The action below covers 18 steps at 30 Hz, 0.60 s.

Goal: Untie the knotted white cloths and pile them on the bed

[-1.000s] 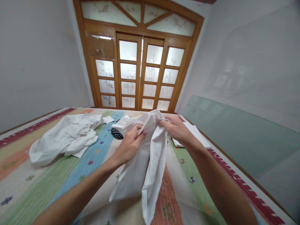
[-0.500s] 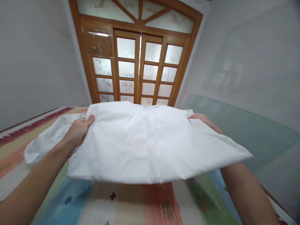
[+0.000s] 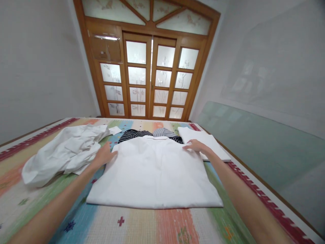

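Observation:
A white cloth (image 3: 154, 174) lies spread flat on the striped, many-coloured mat (image 3: 142, 225) in front of me. My left hand (image 3: 103, 156) rests at the cloth's far left corner, fingers pinched on its edge. At the far right corner my right hand (image 3: 196, 145) lies on the cloth with fingers stretched out. Both arms reach forward along the cloth's sides.
A crumpled white cloth (image 3: 61, 154) lies to the left. Behind the spread cloth are dark striped garments (image 3: 137, 134) and a folded white stack (image 3: 203, 142). A wooden glass-paned door (image 3: 149, 78) stands at the far end; a glass sheet (image 3: 254, 142) leans along the right wall.
The bunched cloth was shaken open in the air, then lowered flat onto the mat. My hands moved apart and came down at its far corners.

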Available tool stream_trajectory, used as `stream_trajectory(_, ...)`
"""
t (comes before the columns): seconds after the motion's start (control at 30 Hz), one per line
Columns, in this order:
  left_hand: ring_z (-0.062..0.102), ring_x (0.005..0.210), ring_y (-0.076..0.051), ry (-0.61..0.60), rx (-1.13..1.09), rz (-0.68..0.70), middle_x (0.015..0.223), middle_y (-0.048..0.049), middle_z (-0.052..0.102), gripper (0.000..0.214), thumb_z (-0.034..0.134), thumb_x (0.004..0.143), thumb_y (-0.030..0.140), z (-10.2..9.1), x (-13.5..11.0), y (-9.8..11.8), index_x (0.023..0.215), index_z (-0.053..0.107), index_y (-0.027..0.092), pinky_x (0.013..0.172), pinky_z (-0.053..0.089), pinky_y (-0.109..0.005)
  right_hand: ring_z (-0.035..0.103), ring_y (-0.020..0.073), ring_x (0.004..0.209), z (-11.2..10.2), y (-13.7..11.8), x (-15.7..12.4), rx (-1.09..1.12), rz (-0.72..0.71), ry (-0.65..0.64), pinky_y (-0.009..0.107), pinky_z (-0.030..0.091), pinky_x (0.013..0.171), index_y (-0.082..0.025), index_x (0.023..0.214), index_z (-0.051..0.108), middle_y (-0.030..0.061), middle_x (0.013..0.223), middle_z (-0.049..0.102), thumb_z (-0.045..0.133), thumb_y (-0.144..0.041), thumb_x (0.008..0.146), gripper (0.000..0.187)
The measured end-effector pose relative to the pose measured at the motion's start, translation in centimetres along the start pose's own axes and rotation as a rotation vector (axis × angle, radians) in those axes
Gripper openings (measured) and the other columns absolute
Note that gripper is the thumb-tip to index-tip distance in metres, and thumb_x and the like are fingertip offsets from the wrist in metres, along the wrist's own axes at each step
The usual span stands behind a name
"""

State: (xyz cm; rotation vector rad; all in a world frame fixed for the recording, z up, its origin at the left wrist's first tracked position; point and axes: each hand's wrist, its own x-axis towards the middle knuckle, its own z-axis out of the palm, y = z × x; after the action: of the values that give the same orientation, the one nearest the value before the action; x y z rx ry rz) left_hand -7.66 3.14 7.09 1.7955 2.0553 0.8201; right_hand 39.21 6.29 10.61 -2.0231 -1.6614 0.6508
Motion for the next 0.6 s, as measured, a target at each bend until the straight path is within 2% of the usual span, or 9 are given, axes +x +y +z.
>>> stream_trajectory(0.07,0.049,0.126,-0.035,0.027,0.014,0.079,0.132,-0.0189,0.057,0.049,0.058,0.068,0.031,0.8,-0.2,1.1,0.113,0.052,0.013,0.105,0.037,-0.045,0.064,0.0293,0.096,-0.2,-0.6,-0.3,0.077,-0.001,-0.134,0.030,0.051,0.077,-0.014,0.076,0.068,0.0115,0.095,0.071,0.086,-0.026,0.053,0.032)
stream_trajectory(0.1,0.050,0.125,-0.034,0.030,-0.001,0.122,0.132,-0.0178,0.056,0.046,0.056,0.070,0.031,1.1,-0.4,1.7,0.113,0.053,0.014,0.105,0.037,-0.043,0.065,0.0285,0.091,-0.3,-0.9,-0.6,0.124,0.001,-0.212,0.030,0.052,0.073,-0.015,0.074,0.067,0.0101,0.090,0.071,0.086,-0.026,0.052,0.031)
stream_trajectory(0.17,0.061,0.108,-0.030,-0.015,-0.086,0.176,0.123,-0.0156,0.061,0.041,0.054,0.075,0.038,1.8,-1.3,3.4,0.109,0.056,0.015,0.096,0.046,-0.042,0.065,0.0259,0.082,-0.6,-1.7,-1.7,0.255,-0.037,-0.356,0.030,0.052,0.068,-0.015,0.075,0.066,0.0076,0.085,0.071,0.085,-0.029,0.053,0.033)
stream_trajectory(0.23,0.066,0.087,-0.026,-0.148,-0.247,0.167,0.110,-0.0133,0.066,0.042,0.052,0.079,0.050,2.3,-2.4,5.4,0.104,0.058,0.016,0.078,0.054,-0.038,0.065,0.0218,0.078,-0.7,-3.0,-3.4,0.401,-0.163,-0.455,0.028,0.052,0.068,-0.015,0.083,0.067,0.0050,0.085,0.071,0.084,-0.032,0.056,0.037)
stream_trajectory(0.3,0.067,0.078,-0.024,-0.346,-0.444,0.120,0.104,-0.0133,0.066,0.053,0.052,0.079,0.061,2.6,-3.7,7.8,0.104,0.058,0.015,0.062,0.055,-0.034,0.063,0.0176,0.074,-0.4,-4.6,-5.4,0.496,-0.352,-0.558,0.026,0.050,0.067,-0.014,0.088,0.066,0.0022,0.083,0.069,0.082,-0.035,0.062,0.037)
stream_trajectory(0.4,0.067,0.082,-0.026,-0.621,-0.682,0.032,0.110,-0.0173,0.065,0.065,0.052,0.077,0.070,2.8,-5.6,11.3,0.108,0.057,0.013,0.061,0.056,-0.035,0.056,0.0132,0.065,1.2,-7.1,-8.7,0.377,-0.628,-0.641,0.022,0.045,0.060,-0.014,0.080,0.066,-0.0024,0.070,0.062,0.078,-0.038,0.070,0.028)
stream_trajectory(0.47,0.067,0.086,-0.027,-0.714,-0.744,0.011,0.108,-0.0157,0.067,0.062,0.055,0.076,0.068,3.1,-6.6,13.1,0.107,0.059,0.014,0.063,0.056,-0.036,0.057,0.0137,0.067,3.1,-8.3,-10.9,0.312,-0.759,-0.640,0.023,0.046,0.062,-0.015,0.082,0.068,-0.0025,0.071,0.062,0.076,-0.039,0.072,0.027)
stream_trajectory(0.5,0.067,0.087,-0.027,-0.723,-0.747,0.021,0.104,-0.0138,0.069,0.057,0.059,0.075,0.063,3.3,-7.1,13.6,0.104,0.062,0.014,0.065,0.056,-0.036,0.058,0.0143,0.069,4.1,-8.7,-12.0,0.313,-0.774,-0.574,0.024,0.047,0.063,-0.015,0.081,0.068,-0.0023,0.072,0.063,0.075,-0.040,0.073,0.027)
stream_trajectory(0.6,0.066,0.089,-0.026,-0.643,-0.716,0.083,0.092,-0.0085,0.072,0.037,0.071,0.065,0.036,3.9,-8.1,13.8,0.094,0.067,0.014,0.076,0.053,-0.036,0.061,0.0159,0.074,6.6,-9.0,-14.5,0.302,-0.797,-0.411,0.026,0.050,0.066,-0.016,0.084,0.069,-0.0010,0.075,0.064,0.074,-0.042,0.076,0.027)
